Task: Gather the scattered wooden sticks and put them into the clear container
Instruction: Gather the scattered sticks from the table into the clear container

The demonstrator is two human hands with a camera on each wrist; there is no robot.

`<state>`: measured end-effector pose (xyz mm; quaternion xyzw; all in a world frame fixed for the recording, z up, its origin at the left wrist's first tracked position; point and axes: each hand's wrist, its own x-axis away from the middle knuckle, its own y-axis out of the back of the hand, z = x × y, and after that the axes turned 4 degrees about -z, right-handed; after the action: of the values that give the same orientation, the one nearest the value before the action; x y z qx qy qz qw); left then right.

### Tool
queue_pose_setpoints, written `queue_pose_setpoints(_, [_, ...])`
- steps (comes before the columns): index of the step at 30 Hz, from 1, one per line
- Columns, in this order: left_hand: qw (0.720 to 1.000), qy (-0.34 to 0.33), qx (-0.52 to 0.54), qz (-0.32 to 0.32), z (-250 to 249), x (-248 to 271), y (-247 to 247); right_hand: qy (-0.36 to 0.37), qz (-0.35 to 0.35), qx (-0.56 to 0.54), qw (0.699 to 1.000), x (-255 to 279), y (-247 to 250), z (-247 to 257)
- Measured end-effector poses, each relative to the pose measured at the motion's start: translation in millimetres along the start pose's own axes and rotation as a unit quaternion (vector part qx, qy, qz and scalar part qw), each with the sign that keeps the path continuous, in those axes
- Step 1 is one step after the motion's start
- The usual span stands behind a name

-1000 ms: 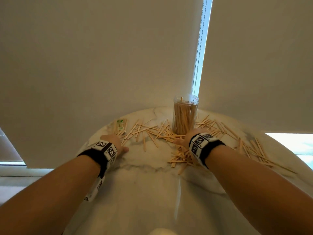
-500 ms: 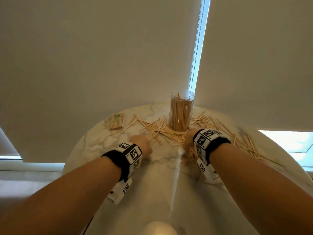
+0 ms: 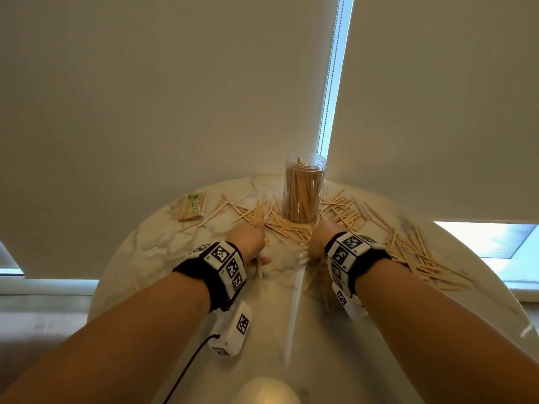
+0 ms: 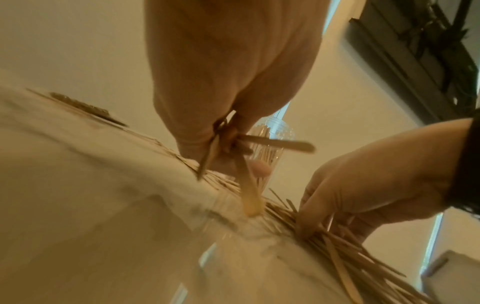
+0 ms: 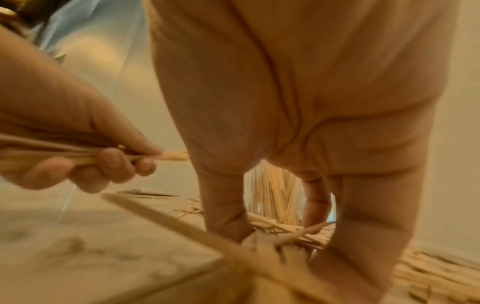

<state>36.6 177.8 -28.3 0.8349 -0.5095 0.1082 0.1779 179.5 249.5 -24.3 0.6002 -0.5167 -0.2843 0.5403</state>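
The clear container [image 3: 304, 191] stands upright at the table's far middle, packed with wooden sticks. Loose sticks [image 3: 408, 252] lie fanned round its foot, mostly to the right. My left hand [image 3: 250, 243] is just in front and left of it, gripping a few sticks [image 4: 249, 185] that splay out of the fist [image 4: 226, 148]. My right hand [image 3: 319, 239] is in front and right of the container. Its thumb and fingers [image 5: 223, 216] claw down round a bunch of sticks [image 5: 285, 228] on the table. Its fingertips are hidden in the head view.
A wrapped packet of sticks [image 3: 192, 207] lies at the far left of the round marble table [image 3: 151, 252]. Roller blinds and a bead chain [image 3: 329, 83] hang right behind the table. A pale rounded thing [image 3: 265, 392] shows at the bottom edge.
My left hand has moved right, from the table's left part to the pile before the container, and now holds sticks. My right hand has stayed at the pile.
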Motion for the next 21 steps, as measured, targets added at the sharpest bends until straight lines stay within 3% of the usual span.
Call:
queue_pose_setpoints(5, [0.999,0.016,0.037,0.022,5,-7,-5,-0.027,0.006,-0.108,0.994,7,2,-3])
queue_pose_setpoints(7, [0.999,0.004,-0.002,0.044,7,-10,-5,-0.036,-0.019,-0.181,0.983,14,2,-9])
queue_pose_setpoints(11, [0.999,0.029,0.014,0.033,7,-10,-13,-0.05,-0.074,-0.321,0.943,29,2,-18])
queue_pose_setpoints(14, [0.998,0.035,0.013,0.06,6,-5,-21,-0.043,-0.115,-0.413,0.902,45,2,-14])
queue_pose_setpoints(16, [0.994,0.033,0.011,0.1,4,-3,-24,-0.026,-0.153,-0.435,0.887,54,-1,-6])
queue_pose_setpoints(19, [0.977,0.002,0.049,0.21,3,-1,-27,0.031,-0.207,-0.464,0.861,61,-1,8])
queue_pose_setpoints(21, [0.971,-0.008,0.078,0.224,2,-2,-28,0.056,-0.219,-0.458,0.859,59,1,14])
